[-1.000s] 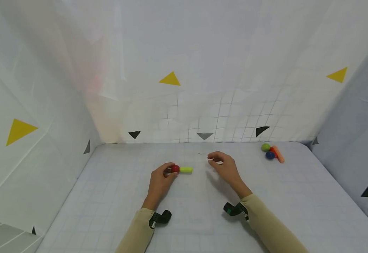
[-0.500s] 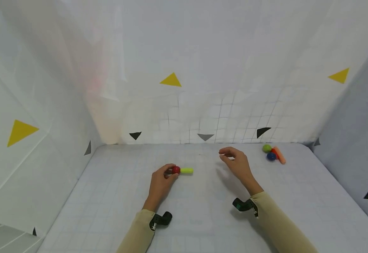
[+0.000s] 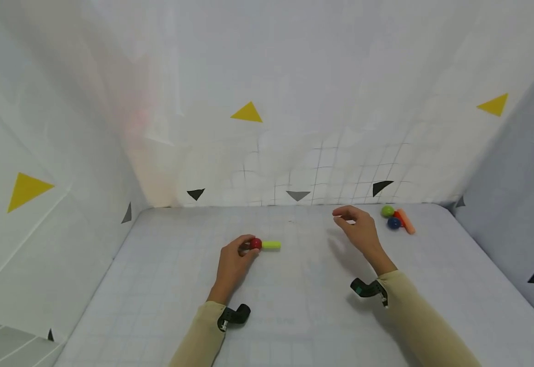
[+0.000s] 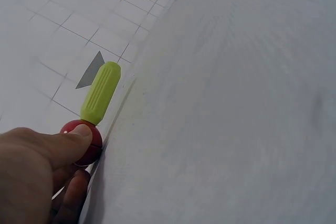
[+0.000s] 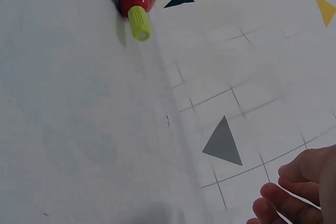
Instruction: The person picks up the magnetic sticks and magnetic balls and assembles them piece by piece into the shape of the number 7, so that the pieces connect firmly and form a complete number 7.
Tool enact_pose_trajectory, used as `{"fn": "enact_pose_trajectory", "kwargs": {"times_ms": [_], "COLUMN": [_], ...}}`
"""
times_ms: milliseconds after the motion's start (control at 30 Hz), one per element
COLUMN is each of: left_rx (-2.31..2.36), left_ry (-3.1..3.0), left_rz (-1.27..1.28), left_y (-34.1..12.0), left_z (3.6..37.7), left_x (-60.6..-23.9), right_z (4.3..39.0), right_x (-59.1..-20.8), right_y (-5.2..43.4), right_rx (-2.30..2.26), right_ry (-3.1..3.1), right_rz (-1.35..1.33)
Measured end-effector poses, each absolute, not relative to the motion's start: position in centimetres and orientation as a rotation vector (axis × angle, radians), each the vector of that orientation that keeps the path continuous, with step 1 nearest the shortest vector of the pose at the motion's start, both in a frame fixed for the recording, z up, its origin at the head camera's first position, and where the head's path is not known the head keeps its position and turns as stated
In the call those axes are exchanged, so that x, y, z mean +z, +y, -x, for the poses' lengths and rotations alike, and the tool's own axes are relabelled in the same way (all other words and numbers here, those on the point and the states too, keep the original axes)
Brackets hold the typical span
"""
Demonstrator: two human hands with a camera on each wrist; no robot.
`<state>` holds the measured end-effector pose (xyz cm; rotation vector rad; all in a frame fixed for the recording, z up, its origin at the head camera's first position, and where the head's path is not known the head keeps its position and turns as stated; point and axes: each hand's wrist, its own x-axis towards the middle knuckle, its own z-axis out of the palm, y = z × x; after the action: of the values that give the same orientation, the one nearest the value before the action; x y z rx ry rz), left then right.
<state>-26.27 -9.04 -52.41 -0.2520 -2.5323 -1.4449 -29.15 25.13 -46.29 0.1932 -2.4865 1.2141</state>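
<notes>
My left hand (image 3: 232, 265) pinches a shiny red ball (image 3: 256, 244) between thumb and fingers, low over the table. From the ball a ribbed yellow-green rod (image 3: 272, 245) points right, its near end against the ball; the left wrist view shows the rod (image 4: 101, 93) and the thumb on the ball (image 4: 94, 153). Farther right, my right hand (image 3: 363, 233) is held above the table with bent fingers and nothing in them. It is nearest to a small group at the back right: a green ball (image 3: 387, 211), a blue ball (image 3: 393, 223), a red piece (image 3: 400, 218) and an orange rod (image 3: 406, 222).
A white sheet covers the table (image 3: 294, 316). White walls stand behind and on both sides, marked with yellow triangles (image 3: 247, 112) and black ones (image 3: 196, 194). Each wrist bears a black camera mount (image 3: 234, 315).
My right hand has moved rightward and slightly back, away from the rod and closer to the group at the back right. The left hand keeps its hold on the red ball.
</notes>
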Motion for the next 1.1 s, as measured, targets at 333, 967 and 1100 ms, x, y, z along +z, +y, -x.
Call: {"fn": "enact_pose_trajectory", "kwargs": {"times_ms": [333, 967, 1100], "left_rx": [-1.445, -1.46, -1.456], "left_ry": [-2.546, -2.546, -2.539], "left_rz": [0.237, 0.223, 0.234], "left_y": [-9.0, -9.1, -9.1], "left_z": [26.2, 26.2, 26.3], "left_x": [-52.5, -52.4, -52.5], "right_z": [30.0, 30.7, 30.5], "right_x": [-46.4, -46.1, -46.2], "right_y": [27.9, 33.5, 34.3], "right_rx": [1.168, 0.985, 0.978], "right_ry": [-2.481, -2.523, -2.524], "right_rz": [-0.111, 0.048, 0.062]}}
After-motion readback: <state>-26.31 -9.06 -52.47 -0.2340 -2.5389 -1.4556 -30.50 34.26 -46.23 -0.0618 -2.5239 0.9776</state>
